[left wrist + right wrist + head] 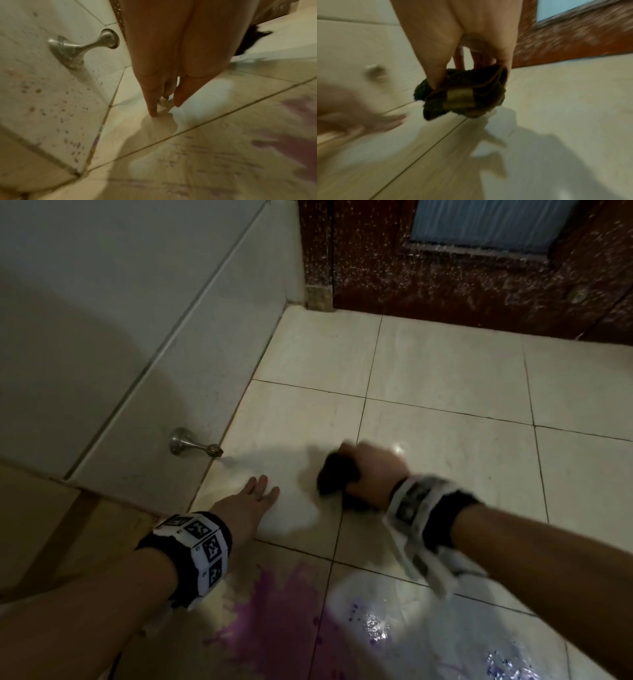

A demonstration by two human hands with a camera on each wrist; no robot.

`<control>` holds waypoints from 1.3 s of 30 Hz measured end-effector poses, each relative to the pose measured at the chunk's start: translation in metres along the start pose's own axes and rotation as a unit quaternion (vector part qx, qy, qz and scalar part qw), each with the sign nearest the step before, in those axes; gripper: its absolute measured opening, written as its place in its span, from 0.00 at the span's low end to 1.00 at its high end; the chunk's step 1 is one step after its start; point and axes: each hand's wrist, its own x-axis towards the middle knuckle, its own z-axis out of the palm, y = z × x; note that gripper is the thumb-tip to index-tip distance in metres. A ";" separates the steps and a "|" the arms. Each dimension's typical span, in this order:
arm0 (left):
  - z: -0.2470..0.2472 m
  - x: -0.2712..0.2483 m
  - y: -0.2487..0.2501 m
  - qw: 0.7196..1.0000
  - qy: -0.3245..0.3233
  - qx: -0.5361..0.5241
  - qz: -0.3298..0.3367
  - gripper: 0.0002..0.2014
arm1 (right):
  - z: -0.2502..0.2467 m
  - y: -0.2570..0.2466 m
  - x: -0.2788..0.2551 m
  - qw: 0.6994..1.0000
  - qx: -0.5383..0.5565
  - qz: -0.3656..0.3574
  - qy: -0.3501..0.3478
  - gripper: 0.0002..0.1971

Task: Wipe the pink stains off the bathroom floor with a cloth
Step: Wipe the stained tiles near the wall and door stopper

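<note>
The right hand [371,470] grips the bunched dark cloth [337,474] on clean floor [445,364] tile; the left hand [250,501] rests flat, fingers straight. Pink stains [270,611] lie nearer the person, so the next wipe should probably pull back there

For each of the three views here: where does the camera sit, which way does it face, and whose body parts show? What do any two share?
Head: worn on the head, looking forward and down at the floor; both forearms, left hand, right hand show.
Left wrist: looks along straight fingers touching the floor, beside the wall doorstop.
Right wrist: looks along the hand, its grip round the dark cloth.
Shared: doorstop and cloth in all three; pink stain in head and left wrist.
</note>
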 end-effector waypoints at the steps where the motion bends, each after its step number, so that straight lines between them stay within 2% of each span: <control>1: 0.001 -0.001 0.000 1.000 0.002 0.001 0.000 0.38 | -0.014 0.014 0.016 0.997 0.014 0.040 0.068 0.23; 2: 0.002 -0.001 -0.001 1.000 0.005 0.003 -0.001 0.38 | -0.027 0.029 0.030 0.989 0.015 0.076 0.123 0.24; 3: 0.002 -0.002 -0.001 1.000 0.012 0.009 0.002 0.38 | -0.036 0.045 0.042 0.984 0.007 0.108 0.142 0.25; 4: 0.002 -0.002 -0.002 1.000 0.015 0.016 0.005 0.38 | -0.043 0.059 0.050 0.982 -0.004 0.133 0.131 0.26; 7: -0.001 -0.003 -0.003 1.000 0.018 0.018 0.007 0.39 | -0.039 0.082 0.064 0.983 -0.040 0.174 0.037 0.29; 9: -0.003 -0.004 -0.005 1.000 0.017 0.019 0.010 0.38 | -0.024 0.078 0.059 0.982 -0.080 0.171 0.030 0.30; 12: -0.003 -0.003 -0.008 1.000 0.019 0.016 0.015 0.37 | -0.002 0.055 0.037 0.991 -0.092 0.087 0.038 0.30; 15: -0.005 -0.005 -0.010 1.000 0.012 0.021 0.013 0.38 | 0.025 0.023 -0.006 0.996 -0.054 -0.062 -0.028 0.28; 18: -0.008 -0.008 -0.007 0.999 0.002 0.031 0.011 0.39 | 0.053 -0.007 -0.061 0.968 -0.105 -0.214 -0.077 0.29; 20: -0.010 -0.009 -0.006 1.000 -0.006 0.030 0.004 0.40 | 0.065 -0.016 -0.082 0.951 -0.141 -0.240 -0.138 0.27; 21: -0.010 -0.010 -0.003 1.000 -0.009 0.028 -0.003 0.41 | 0.065 -0.016 -0.085 0.947 -0.146 -0.240 -0.154 0.26; 23: -0.011 -0.015 0.003 0.999 -0.017 0.031 -0.016 0.39 | 0.052 -0.012 -0.073 0.961 -0.114 -0.217 -0.131 0.25; 26: -0.006 -0.028 0.011 0.999 -0.033 0.035 -0.026 0.36 | 0.021 0.007 -0.032 0.991 -0.050 -0.112 -0.048 0.27; 28: -0.001 -0.040 0.012 0.998 -0.037 0.030 -0.042 0.37 | 0.001 0.022 -0.007 0.998 -0.055 -0.043 -0.006 0.26; 31: 0.008 -0.066 0.011 0.995 -0.049 0.001 -0.082 0.36 | -0.008 0.033 0.020 0.995 -0.098 0.013 -0.013 0.26; 35: 0.021 -0.086 0.005 0.986 -0.091 -0.005 -0.141 0.31 | -0.001 0.032 0.025 0.990 -0.133 0.034 -0.024 0.34; 39: 0.029 -0.083 0.002 0.984 -0.082 -0.025 -0.154 0.30 | 0.008 0.041 0.010 0.987 -0.161 0.004 -0.011 0.33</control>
